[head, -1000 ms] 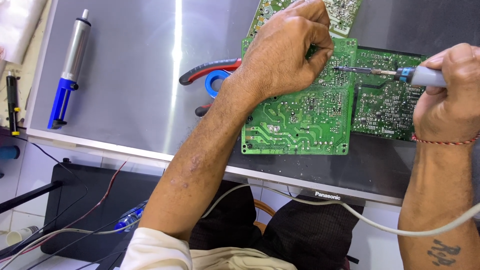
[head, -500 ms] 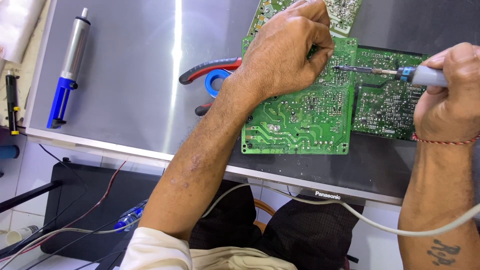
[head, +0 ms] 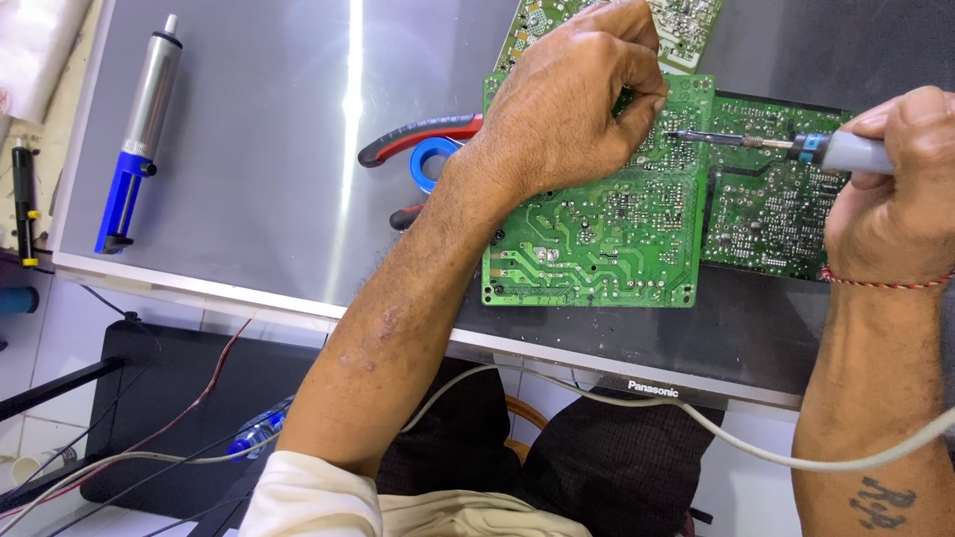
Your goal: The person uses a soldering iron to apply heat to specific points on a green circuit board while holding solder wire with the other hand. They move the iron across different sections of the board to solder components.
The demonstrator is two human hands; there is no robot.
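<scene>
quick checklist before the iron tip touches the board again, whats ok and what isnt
1. Iron gripped firmly in right hand: ok.
2. Tip aimed at the green board near the left hand's fingers: ok, but contact with a joint: cannot tell.
3. Left hand steadying the board: ok, it rests on it.
4. Fingers away from the hot tip: not ok, they sit very near it.
5. Iron cord free of snags: ok, it hangs loose off the panel edge.
6. Desoldering pump within reach: ok, it lies on the grey panel to the far left.
</scene>
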